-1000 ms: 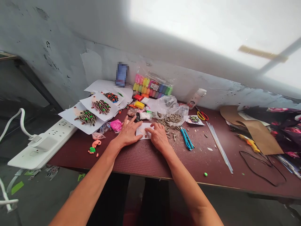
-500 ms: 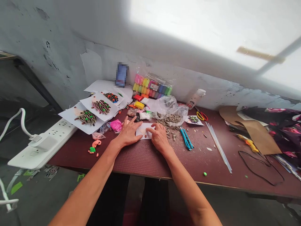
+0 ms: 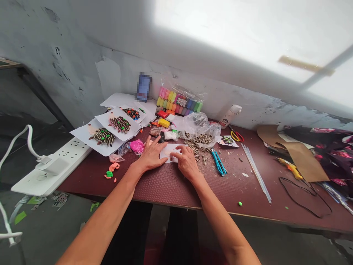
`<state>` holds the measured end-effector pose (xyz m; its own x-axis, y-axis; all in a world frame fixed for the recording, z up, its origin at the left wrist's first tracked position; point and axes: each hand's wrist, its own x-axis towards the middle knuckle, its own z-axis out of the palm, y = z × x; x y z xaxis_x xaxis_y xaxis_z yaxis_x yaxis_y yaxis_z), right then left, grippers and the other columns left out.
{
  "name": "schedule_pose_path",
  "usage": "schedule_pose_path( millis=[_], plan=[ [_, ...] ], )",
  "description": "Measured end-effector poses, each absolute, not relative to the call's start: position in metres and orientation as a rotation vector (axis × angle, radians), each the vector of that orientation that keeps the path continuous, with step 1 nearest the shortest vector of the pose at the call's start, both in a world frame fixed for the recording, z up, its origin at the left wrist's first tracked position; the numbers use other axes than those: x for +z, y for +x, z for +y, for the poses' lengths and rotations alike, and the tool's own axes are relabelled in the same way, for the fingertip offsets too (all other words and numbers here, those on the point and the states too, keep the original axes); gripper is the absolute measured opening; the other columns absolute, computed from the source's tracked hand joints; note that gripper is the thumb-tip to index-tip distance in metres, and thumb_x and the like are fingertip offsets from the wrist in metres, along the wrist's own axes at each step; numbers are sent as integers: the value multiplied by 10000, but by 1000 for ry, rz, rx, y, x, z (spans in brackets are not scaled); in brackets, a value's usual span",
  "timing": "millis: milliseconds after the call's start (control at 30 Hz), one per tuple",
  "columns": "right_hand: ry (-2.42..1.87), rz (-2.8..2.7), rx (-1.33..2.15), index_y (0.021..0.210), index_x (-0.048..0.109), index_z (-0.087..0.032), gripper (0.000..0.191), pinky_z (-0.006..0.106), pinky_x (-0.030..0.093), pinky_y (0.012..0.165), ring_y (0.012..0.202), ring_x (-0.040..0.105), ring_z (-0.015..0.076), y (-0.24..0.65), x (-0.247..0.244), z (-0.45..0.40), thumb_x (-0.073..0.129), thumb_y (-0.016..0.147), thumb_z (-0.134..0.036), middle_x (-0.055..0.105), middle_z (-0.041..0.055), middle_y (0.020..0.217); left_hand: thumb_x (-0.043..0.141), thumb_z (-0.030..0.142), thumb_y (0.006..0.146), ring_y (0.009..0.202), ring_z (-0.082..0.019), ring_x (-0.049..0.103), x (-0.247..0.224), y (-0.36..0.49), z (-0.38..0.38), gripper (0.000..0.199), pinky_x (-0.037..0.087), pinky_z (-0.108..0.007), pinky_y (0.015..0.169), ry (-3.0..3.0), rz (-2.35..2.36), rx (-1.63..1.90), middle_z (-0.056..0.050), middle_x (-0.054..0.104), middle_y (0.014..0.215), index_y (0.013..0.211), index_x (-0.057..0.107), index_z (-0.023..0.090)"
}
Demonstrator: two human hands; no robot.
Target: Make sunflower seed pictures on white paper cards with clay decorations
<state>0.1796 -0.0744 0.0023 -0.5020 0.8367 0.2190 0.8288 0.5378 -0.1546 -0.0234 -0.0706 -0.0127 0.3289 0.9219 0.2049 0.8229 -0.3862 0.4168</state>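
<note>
A small white card (image 3: 168, 149) lies on the dark red table between my hands, with pale pink clay and small brown pieces on it. My left hand (image 3: 151, 154) rests with spread fingers at the card's left side, its thumb on the lower edge. Over the right part of the card is my right hand (image 3: 187, 161), its index finger extended onto the clay; the other fingers are partly curled and nothing shows in them. Striped seeds (image 3: 202, 140) are heaped just beyond the right hand. A blue cutter (image 3: 218, 162) lies to their right.
Cards with seed-covered figures (image 3: 103, 137) lie at the left by a white power strip (image 3: 52, 173). Behind are colored clay packs (image 3: 179, 101) and a bottle (image 3: 230, 115). Rightward lie scissors (image 3: 236, 136), clear sticks (image 3: 256, 173) and a glue gun (image 3: 291, 167) with its cord.
My right index finger has shifted slightly on the card. My left hand stays spread at the card's left side, and the objects around have not visibly been moved.
</note>
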Motion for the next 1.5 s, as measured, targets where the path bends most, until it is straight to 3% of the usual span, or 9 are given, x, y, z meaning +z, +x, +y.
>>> schedule_pose_path(
  millis=[367, 667, 1500],
  plan=[
    [-1323, -2572, 20, 1124, 767, -333, 386, 367, 351, 966, 1064, 500, 221, 178, 0, -76, 469, 987, -129, 613, 70, 1268, 527, 365, 831, 1518, -306, 303, -11, -23, -73, 596, 65, -605, 1259, 2376, 1599, 596, -106, 604, 1445, 1406, 547, 209],
    [-1317, -2598, 77, 1265, 707, -354, 432, 385, 354, 982, 1103, 508, 230, 171, 0, -75, 452, 995, -133, 582, 89, 1338, 507, 348, 813, 1510, -335, 312, -12, -22, -73, 628, 42, -638, 1249, 2371, 1591, 614, -95, 621, 1426, 1428, 538, 225],
    [-1317, -2603, 130, 1235, 721, -331, 426, 393, 355, 1000, 1168, 503, 244, 164, 2, -74, 476, 965, -110, 585, 92, 1334, 531, 341, 792, 1508, -337, 315, -11, -21, -74, 631, 45, -626, 1254, 2366, 1584, 632, -87, 645, 1396, 1413, 552, 235]
  ],
)
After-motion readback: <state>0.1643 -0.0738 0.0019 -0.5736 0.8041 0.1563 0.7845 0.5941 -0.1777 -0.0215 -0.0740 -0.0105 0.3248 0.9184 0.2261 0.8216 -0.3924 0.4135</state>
